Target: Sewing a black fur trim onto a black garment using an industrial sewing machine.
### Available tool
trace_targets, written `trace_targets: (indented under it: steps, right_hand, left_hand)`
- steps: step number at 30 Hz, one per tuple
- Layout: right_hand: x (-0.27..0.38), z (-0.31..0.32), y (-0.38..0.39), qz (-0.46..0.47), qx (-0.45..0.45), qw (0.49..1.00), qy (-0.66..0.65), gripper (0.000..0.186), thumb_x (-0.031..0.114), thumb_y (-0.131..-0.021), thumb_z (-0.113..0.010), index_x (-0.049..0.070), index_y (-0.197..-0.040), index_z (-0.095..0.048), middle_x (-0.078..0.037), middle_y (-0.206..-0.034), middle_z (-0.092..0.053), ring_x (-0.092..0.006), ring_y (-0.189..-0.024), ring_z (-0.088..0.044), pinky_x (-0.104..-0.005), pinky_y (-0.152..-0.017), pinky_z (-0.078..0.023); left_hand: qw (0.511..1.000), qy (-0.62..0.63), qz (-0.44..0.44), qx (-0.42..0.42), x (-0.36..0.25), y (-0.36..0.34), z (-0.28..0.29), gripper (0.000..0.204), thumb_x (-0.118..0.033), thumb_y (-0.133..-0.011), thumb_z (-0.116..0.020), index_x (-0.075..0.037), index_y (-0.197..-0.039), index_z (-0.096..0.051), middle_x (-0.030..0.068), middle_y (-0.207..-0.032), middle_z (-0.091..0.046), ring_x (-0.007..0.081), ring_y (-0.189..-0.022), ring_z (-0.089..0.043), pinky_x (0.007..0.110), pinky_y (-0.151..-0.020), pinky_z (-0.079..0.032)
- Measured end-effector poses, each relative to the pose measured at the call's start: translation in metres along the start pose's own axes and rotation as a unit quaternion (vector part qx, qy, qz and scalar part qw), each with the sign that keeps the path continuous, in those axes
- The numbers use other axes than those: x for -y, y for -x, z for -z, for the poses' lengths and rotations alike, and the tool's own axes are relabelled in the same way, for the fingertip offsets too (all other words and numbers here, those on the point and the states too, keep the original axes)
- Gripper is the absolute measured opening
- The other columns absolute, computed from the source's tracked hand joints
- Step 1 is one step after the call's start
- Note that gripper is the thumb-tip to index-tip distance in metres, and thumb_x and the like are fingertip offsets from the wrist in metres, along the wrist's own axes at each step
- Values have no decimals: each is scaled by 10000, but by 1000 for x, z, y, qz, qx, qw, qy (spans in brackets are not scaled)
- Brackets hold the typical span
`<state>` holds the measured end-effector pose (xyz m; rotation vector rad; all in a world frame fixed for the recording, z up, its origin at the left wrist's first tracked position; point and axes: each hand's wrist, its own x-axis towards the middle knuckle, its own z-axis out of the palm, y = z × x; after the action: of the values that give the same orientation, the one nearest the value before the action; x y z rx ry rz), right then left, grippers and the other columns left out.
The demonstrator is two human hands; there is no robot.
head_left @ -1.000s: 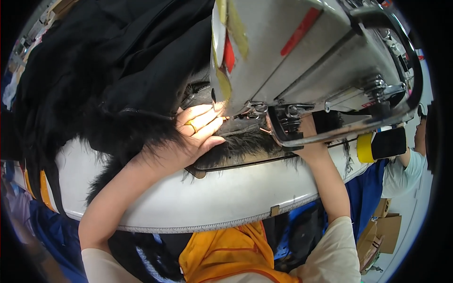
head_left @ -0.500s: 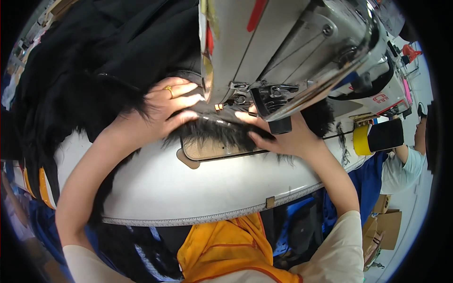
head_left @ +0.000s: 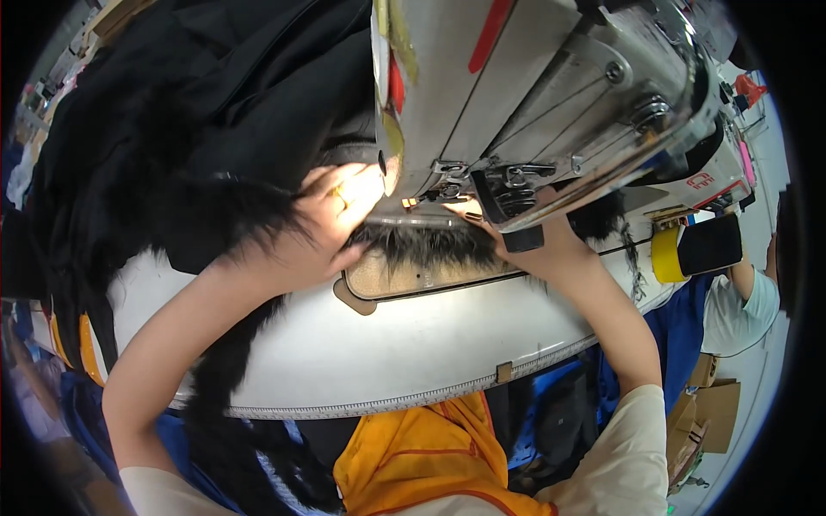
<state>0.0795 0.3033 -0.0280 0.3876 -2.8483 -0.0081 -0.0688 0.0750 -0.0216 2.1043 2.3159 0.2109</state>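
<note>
My left hand (head_left: 331, 219), wearing a yellow ring, grips the black fabric (head_left: 224, 95) with bent fingers just left of the needle area, lit by a bright lamp. My right hand (head_left: 525, 241) holds the right end of the dark fur trim (head_left: 422, 245), which lies across the tan plate (head_left: 391, 284) of a sewing machine (head_left: 551, 103). The machine's head hides part of my right fingers. A pale metallic-looking strip runs along the trim's upper edge. More black fur and cloth hang over the table's left side.
The white table (head_left: 413, 353) has a ruler strip and small block (head_left: 504, 371) on its front edge. A yellow-and-black roll (head_left: 667, 254) sits at right. A co-worker's arm and pale sleeve (head_left: 736, 305) and cardboard boxes (head_left: 718, 413) appear beyond. Orange cloth (head_left: 413, 456) covers my lap.
Since half a second ago, my left hand has shifted right and down with its fingers more bent. My right hand has moved slightly right. Over the last second, more of the tan plate has come into sight.
</note>
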Motion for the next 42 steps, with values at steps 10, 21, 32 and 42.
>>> trace_targets:
  steps: [10,21,32,42]
  right_hand:
    - [2,10,23,27,38,999,19,339,141,-777,-615,192,-1112,-622,-39,-1190,-605,-232,-1107,-570,-364,-944,-448]
    - [8,0,12,-100,151,979,-90,474,34,-871,-480,228,-1292,-580,-131,-1219,-605,-290,-1130,-578,-375,-977,-445]
    - [17,-16,20,12,-33,990,133,97,118,-667,-635,71,-752,-647,-20,-801,-562,-193,-918,-559,-314,-730,-467]
    - [-5,-52,30,-33,35,980,192,179,244,-775,-627,165,-615,-613,2,-644,-539,-181,-735,-594,-371,-571,-426]
  left_hand:
    - [989,-109,-93,-25,-28,21,6,544,-124,-735,-636,13,-1253,-540,126,-1265,-523,282,-1237,-463,363,-1007,-412]
    - [984,110,-75,-119,-13,12,-26,458,-45,-701,-613,-35,-1159,-630,45,-1158,-569,202,-1038,-534,291,-880,-480]
    - [997,-6,-44,-63,-27,17,-15,442,-74,-785,-534,-61,-1225,-574,26,-1281,-543,190,-963,-522,260,-812,-487]
    - [957,-269,-39,-102,-24,12,-14,422,-62,-780,-526,4,-1195,-560,86,-1219,-590,202,-1074,-552,237,-892,-474]
